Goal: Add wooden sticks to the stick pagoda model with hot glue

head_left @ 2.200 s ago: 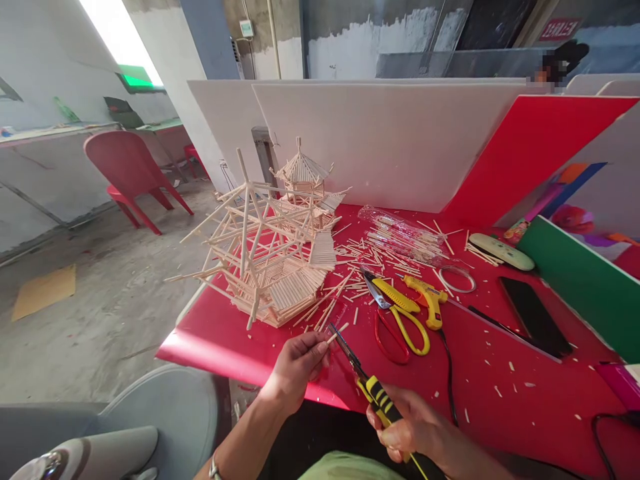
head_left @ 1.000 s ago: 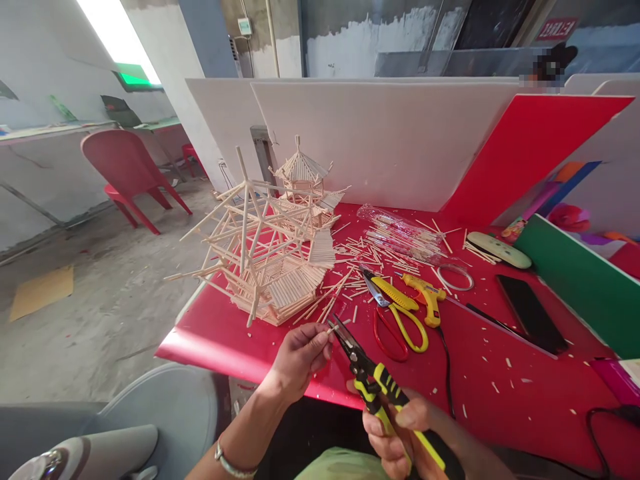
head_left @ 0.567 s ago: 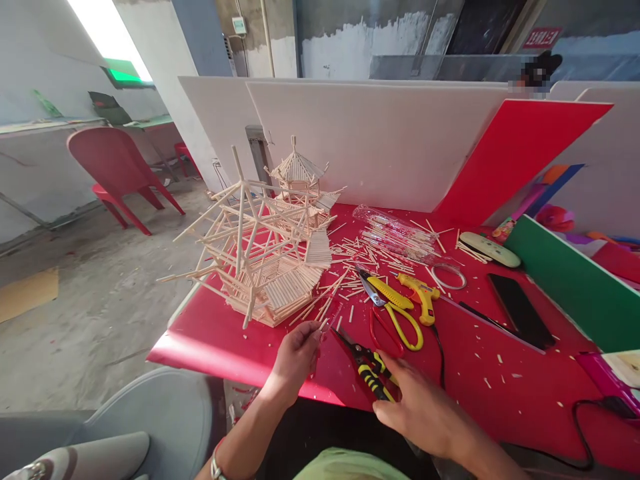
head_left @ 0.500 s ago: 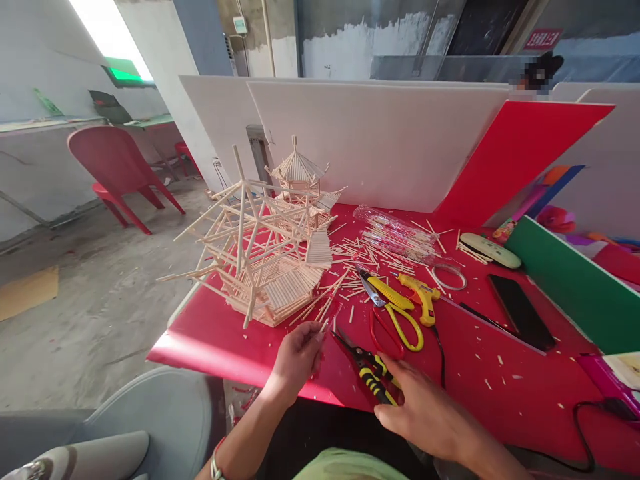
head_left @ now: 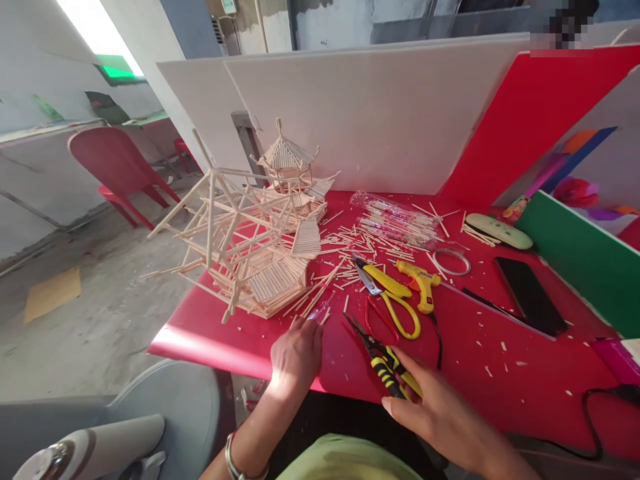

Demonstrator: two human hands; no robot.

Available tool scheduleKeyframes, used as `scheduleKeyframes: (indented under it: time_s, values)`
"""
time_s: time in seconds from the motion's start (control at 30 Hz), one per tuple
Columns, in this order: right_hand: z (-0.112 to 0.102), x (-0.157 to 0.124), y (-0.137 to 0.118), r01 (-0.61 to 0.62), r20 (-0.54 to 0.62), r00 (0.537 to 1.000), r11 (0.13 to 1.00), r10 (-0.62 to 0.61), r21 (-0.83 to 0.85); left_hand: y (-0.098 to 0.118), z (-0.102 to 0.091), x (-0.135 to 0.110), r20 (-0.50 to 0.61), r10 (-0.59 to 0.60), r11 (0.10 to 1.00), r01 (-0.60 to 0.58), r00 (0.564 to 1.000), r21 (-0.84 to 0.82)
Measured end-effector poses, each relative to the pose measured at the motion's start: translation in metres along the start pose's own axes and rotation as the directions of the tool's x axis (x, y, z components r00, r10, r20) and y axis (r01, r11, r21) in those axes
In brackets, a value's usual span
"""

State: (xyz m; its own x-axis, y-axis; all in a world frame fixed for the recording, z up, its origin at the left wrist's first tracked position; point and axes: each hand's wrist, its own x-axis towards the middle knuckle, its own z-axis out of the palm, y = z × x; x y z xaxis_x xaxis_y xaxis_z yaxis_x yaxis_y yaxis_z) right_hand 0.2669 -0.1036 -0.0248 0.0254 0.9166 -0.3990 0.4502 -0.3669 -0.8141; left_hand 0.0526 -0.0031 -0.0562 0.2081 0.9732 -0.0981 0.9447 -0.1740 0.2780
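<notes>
My right hand (head_left: 430, 407) is wrapped round the black-and-yellow handles of pruning snips (head_left: 383, 363), whose narrow dark blades point up and left, slightly apart. My left hand (head_left: 297, 353) is palm down near the table's front edge, fingers curled and fingertips hidden beneath it. A short wooden stick (head_left: 325, 316) shows right by those fingers; whether they grip it is unclear. Behind the left hand stands an open framework pavilion (head_left: 240, 233) of thin wooden sticks, with slatted panels low down. Beyond it rises a finished-looking tower with a pointed slatted roof (head_left: 287, 153).
On the red table (head_left: 480, 400) lie scissors (head_left: 400, 310), a yellow cutter knife (head_left: 387, 280), a glue gun (head_left: 420, 283), a tape roll (head_left: 451, 262) and a phone (head_left: 530, 293). Loose sticks and a plastic bag of sticks (head_left: 400, 223) spread behind them. White boards (head_left: 375, 120) stand at the back.
My left hand has turned from holding a short stick at its fingertips to palm down over the table. The snips stay in my right hand. The whole view has shifted slightly.
</notes>
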Motion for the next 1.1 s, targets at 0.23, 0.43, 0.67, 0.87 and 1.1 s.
scheduleKeyframes:
  time_s: [0.23, 0.43, 0.67, 0.87, 1.1]
  values:
    - [0.001, 0.000, 0.007, 0.017, 0.054, 0.998, 0.999, -0.018, 0.031, 0.000, 0.023, 0.000, -0.337, 0.007, 0.996, -0.036, 0.942, -0.080]
    - [0.006, -0.001, 0.010, 0.013, -0.015, 1.000, 0.999, -0.014, -0.038, 0.007, 0.019, 0.008, -0.319, -0.065, 0.992, 0.027, 0.946, -0.123]
    - [0.005, -0.002, 0.014, -0.011, -0.043, 0.999, 0.997, 0.008, -0.073, 0.004, 0.017, 0.000, -0.311, -0.060, 0.978, -0.007, 0.949, -0.209]
    - [0.008, -0.003, 0.014, -0.009, -0.060, 0.998, 0.991, 0.001, -0.132, 0.007, 0.024, -0.005, -0.365, -0.045, 0.991, -0.006, 0.930, -0.136]
    - [0.029, 0.005, 0.021, 0.045, -0.166, 0.977, 0.885, -0.137, -0.463, 0.005, 0.028, -0.004, -0.366, -0.063, 0.988, 0.005, 0.929, -0.156]
